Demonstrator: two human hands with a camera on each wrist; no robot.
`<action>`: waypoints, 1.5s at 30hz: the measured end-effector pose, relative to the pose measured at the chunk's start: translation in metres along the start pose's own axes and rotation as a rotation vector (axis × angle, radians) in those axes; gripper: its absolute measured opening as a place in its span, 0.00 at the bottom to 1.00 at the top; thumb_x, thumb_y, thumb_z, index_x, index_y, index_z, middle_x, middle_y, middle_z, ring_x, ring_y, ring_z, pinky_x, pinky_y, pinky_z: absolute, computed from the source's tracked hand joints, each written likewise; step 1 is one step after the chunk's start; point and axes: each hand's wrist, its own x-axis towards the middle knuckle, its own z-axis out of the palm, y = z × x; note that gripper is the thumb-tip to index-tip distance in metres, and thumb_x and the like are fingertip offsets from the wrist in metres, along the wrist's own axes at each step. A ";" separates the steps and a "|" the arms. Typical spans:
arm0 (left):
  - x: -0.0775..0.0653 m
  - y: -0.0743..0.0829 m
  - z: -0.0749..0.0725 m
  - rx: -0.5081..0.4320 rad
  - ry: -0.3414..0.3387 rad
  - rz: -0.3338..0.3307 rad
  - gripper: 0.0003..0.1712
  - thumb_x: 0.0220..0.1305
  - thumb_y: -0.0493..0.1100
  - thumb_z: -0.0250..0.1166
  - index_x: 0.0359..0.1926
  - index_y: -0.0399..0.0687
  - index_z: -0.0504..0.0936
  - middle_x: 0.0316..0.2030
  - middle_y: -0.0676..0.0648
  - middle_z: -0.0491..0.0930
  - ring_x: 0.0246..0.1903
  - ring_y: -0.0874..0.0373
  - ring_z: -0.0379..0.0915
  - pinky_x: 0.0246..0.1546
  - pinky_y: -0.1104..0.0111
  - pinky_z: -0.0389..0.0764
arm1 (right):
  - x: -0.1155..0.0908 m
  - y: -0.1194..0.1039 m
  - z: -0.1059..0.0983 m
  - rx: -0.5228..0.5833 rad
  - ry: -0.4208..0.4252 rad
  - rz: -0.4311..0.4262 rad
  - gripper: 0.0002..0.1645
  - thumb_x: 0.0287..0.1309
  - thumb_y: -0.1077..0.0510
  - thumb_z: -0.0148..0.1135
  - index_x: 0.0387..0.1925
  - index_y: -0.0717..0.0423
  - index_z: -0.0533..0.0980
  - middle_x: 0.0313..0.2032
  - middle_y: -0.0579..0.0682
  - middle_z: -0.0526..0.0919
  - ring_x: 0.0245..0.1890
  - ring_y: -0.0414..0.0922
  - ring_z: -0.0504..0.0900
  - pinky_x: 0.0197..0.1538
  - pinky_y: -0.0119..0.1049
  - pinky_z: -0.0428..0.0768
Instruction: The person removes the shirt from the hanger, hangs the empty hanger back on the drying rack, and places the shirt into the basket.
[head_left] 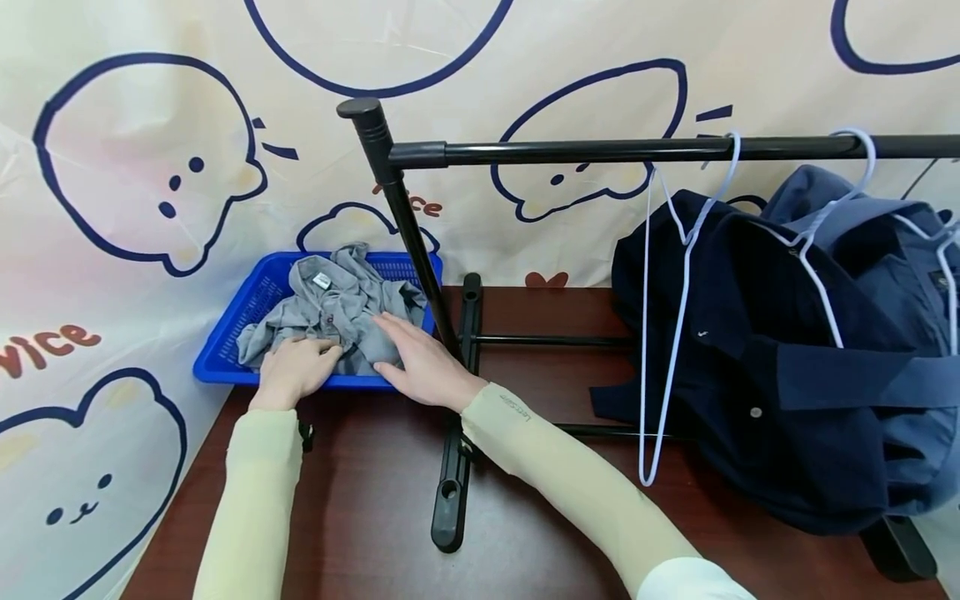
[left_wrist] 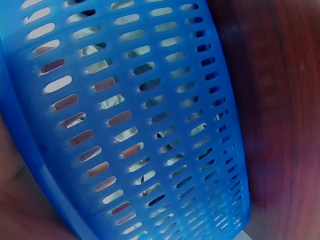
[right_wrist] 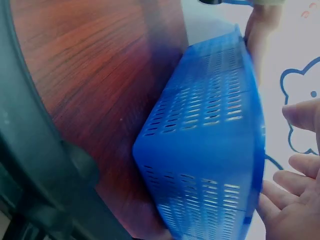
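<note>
A crumpled grey shirt point(head_left: 348, 292) with a white label lies in the blue basket point(head_left: 217, 354). My left hand point(head_left: 294, 371) is at the basket's near left side, fingers bent down onto the shirt. Those fingertips are hidden, and I cannot tell whether they grip the cloth. My right hand point(head_left: 423, 358) reaches in over the near right part of the basket, fingers fairly straight and thumb spread apart. In the right wrist view, its fingers point(right_wrist: 295, 182) show loosely spread with nothing between them. The left wrist view is mostly the slotted basket wall point(left_wrist: 150, 120).
A black clothes rack stands on the brown table point(head_left: 360, 483); its upright point(head_left: 408, 225) rises beside the basket and right forearm. An unloaded white hanger point(head_left: 682, 283) hangs from the rail point(head_left: 555, 152). Dark blue garments point(head_left: 750, 358) hang to the right. A patterned curtain point(head_left: 150, 325) covers the back.
</note>
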 end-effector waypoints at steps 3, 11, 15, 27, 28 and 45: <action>0.000 0.002 0.003 -0.002 0.011 -0.005 0.37 0.77 0.62 0.45 0.71 0.39 0.71 0.67 0.27 0.67 0.69 0.26 0.50 0.62 0.29 0.51 | -0.009 -0.001 -0.005 0.031 0.011 -0.019 0.41 0.74 0.48 0.57 0.80 0.52 0.53 0.79 0.49 0.53 0.77 0.41 0.51 0.73 0.39 0.57; -0.002 0.010 0.006 -0.037 0.068 0.005 0.34 0.76 0.61 0.48 0.69 0.43 0.76 0.66 0.29 0.69 0.70 0.28 0.50 0.63 0.30 0.50 | -0.031 -0.010 -0.024 0.094 0.065 -0.044 0.41 0.73 0.45 0.58 0.80 0.49 0.55 0.77 0.47 0.57 0.74 0.40 0.58 0.71 0.39 0.61; -0.004 0.008 0.009 -0.063 0.140 0.022 0.31 0.76 0.59 0.51 0.66 0.44 0.79 0.64 0.29 0.72 0.67 0.28 0.55 0.62 0.30 0.52 | -0.041 -0.013 -0.031 0.097 0.092 -0.086 0.40 0.73 0.44 0.59 0.79 0.47 0.57 0.75 0.46 0.62 0.73 0.40 0.61 0.70 0.40 0.64; -0.017 0.024 -0.004 -0.290 0.685 0.113 0.28 0.71 0.56 0.64 0.66 0.47 0.79 0.61 0.36 0.77 0.60 0.34 0.70 0.59 0.38 0.65 | -0.066 -0.013 -0.052 0.148 0.204 -0.171 0.34 0.71 0.49 0.63 0.72 0.53 0.68 0.68 0.48 0.71 0.66 0.41 0.71 0.63 0.38 0.73; -0.018 0.028 -0.009 -0.307 0.730 0.125 0.29 0.71 0.56 0.65 0.66 0.47 0.79 0.61 0.37 0.78 0.60 0.35 0.70 0.59 0.39 0.65 | -0.068 -0.012 -0.054 0.157 0.217 -0.182 0.33 0.70 0.50 0.64 0.71 0.54 0.69 0.68 0.48 0.72 0.64 0.41 0.73 0.62 0.38 0.74; -0.066 0.128 -0.080 -0.519 1.270 0.572 0.39 0.61 0.68 0.67 0.61 0.43 0.81 0.63 0.48 0.78 0.61 0.48 0.70 0.61 0.52 0.65 | -0.096 0.012 -0.070 0.174 0.339 -0.140 0.30 0.70 0.51 0.65 0.70 0.51 0.71 0.63 0.45 0.75 0.58 0.42 0.76 0.57 0.43 0.78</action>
